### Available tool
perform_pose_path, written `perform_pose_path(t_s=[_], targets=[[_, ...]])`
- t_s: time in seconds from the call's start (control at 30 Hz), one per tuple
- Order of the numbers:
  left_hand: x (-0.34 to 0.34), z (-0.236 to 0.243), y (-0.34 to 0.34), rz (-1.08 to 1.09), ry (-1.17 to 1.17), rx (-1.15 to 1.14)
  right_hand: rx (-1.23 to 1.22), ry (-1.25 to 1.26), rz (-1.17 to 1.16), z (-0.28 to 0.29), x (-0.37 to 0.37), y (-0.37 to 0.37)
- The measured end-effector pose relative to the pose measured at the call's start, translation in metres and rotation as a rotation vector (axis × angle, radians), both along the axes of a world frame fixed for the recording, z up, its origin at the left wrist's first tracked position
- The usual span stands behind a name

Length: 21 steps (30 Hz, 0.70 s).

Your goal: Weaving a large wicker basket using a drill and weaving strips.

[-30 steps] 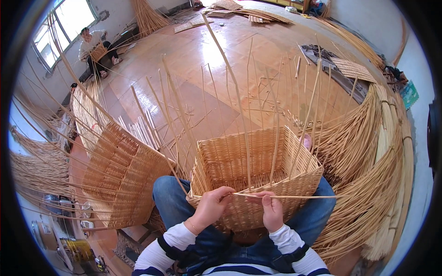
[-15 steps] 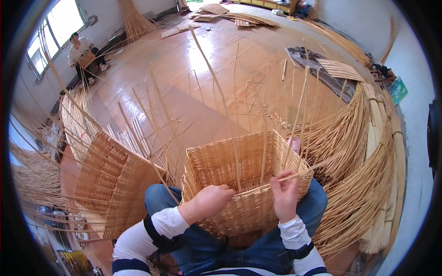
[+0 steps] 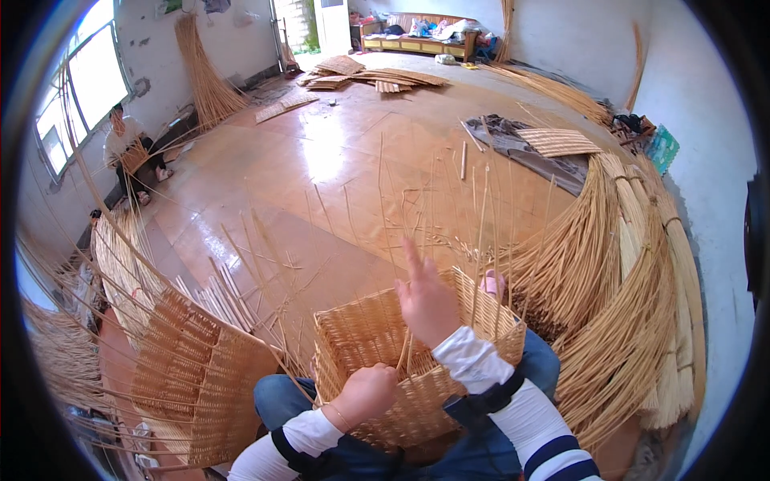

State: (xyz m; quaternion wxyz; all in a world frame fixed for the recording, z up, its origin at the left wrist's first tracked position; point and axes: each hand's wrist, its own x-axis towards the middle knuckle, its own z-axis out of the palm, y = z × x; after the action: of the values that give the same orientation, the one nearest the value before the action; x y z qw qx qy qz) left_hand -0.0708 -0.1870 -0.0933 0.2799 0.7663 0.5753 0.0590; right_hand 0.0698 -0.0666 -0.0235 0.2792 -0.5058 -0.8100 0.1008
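A rectangular wicker basket (image 3: 417, 417) rests on my lap between my knees, with thin upright rods standing from its walls. My left hand (image 3: 369, 394) is closed at the near rim, its fingertips around the lower end of a wicker rod (image 3: 403, 354). Above the basket my right hand (image 3: 429, 303) is raised, fingers stretched upward and apart, close to the standing rods. Whether a rod touches its palm is hidden.
To the left leans another woven piece (image 3: 180, 377) with long loose rods. Large rod bundles (image 3: 593, 321) lie at my right. Woven panels (image 3: 377, 76) are piled on the far floor. A person (image 3: 132, 152) sits by the window, holding a woven piece.
My right hand has left the near right rim, moving left and up over the basket, and its fingers have opened. My left hand stays at the near rim. The view has tilted up.
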Motion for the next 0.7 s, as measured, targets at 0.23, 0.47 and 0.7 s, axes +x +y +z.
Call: perform_pose_path(t_s=[0.23, 0.47, 0.7], targets=[[0.002, 0.003, 0.012, -0.190, 0.157, -0.090, -0.374, 1.119, 0.408, 0.014, 0.034, 0.024], [-0.003, 0.004, 0.012, -0.377, 0.176, 0.027, -0.683, 0.707, 0.076, 0.000, 0.051, 0.044], [0.002, 0.006, -0.002, -0.274, 0.241, 0.107, -0.981, 1.025, -0.067, -0.017, 0.035, 0.071]])
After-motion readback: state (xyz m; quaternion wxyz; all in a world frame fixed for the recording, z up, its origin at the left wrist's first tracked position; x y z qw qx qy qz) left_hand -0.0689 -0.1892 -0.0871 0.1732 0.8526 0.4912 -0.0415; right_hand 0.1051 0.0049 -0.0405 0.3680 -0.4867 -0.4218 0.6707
